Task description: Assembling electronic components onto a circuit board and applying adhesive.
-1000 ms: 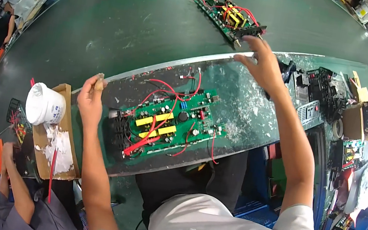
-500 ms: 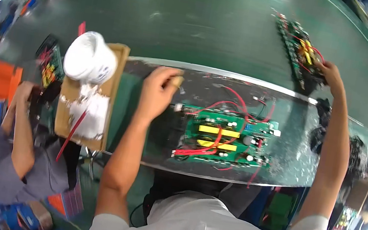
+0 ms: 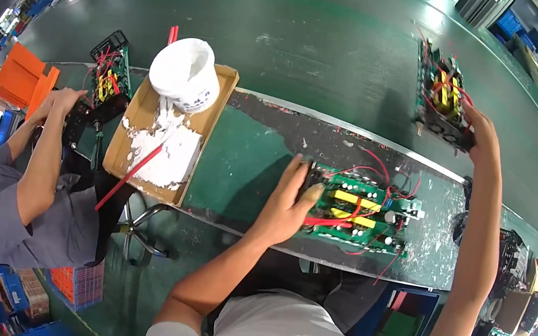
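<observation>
A green circuit board (image 3: 368, 198) with yellow-wrapped transformers and red wires lies flat on the bench in front of me. My left hand (image 3: 285, 208) grips its left end, thumb on the near side and fingers beyond a dark part at the edge. Off to the far right, my stretched-out right hand (image 3: 480, 135) holds a second circuit board (image 3: 443, 91) of similar make by its near right corner. That one has a black end piece with round openings and sits over the green belt surface. My right fingertips are partly hidden behind it.
To my left, a cardboard tray (image 3: 214, 122) holds a white tub (image 3: 188, 75), white paste (image 3: 168, 150) and a red stick (image 3: 131, 176). Farther left a co-worker (image 3: 40, 200) handles another board (image 3: 110, 79). A metal edge strip (image 3: 361, 134) separates bench from belt.
My left hand has moved right and nearer, from beside the board onto its left end. My right hand still holds the far board, which has turned somewhat. The whole view has shifted.
</observation>
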A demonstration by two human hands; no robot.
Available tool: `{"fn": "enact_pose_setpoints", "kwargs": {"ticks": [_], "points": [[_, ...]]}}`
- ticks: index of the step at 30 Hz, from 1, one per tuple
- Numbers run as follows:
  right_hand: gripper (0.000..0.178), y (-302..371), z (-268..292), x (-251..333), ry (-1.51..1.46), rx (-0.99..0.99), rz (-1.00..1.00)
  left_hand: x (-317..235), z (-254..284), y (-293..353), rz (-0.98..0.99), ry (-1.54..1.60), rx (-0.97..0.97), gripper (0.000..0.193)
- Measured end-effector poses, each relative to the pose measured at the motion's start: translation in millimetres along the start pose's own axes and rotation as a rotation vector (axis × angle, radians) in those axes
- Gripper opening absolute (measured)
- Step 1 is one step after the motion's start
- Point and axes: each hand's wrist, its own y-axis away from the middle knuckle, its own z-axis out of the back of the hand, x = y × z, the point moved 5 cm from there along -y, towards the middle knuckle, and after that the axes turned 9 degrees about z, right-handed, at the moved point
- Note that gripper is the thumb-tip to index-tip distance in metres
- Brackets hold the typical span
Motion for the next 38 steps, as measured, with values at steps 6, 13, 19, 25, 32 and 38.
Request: {"fn": "enact_pose_setpoints", "kwargs": {"ticks": [6,13,19,25,32,38], "points": [[0.047,131.4,-135.9,45.1,-0.403,0.239,-0.027,18.7,3.5,4.9,-0.041,0.359,-0.095,0.050],[0.026,266.3,-262.7,-34.0,-0.281,0.143,0.157,58.8,89.7,89.7,0.061,0.547,-0.474,0.032],[0.044,341.7,-286.4,-43.6,-0.074,0.084,0.242,98.6,94.5,147.6,0.357,0.517,-0.386,0.029],[0.062,359.3,-262.4,-23.1,0.157,0.403,0.575,70.3,44.7,162.4,0.319,0.287,0.472,0.022],[0.053,372.1,-193.2,-27.2,-0.979,0.776,0.086,-92.4,102.3,84.7,-0.286,1.292,-0.022,0.013],[0.060,388.6,-199.5,-60.7,-1.092,0.787,-0.033,-199.6,50.2,-47.6,-0.356,1.568,0.727,0.021]]}}
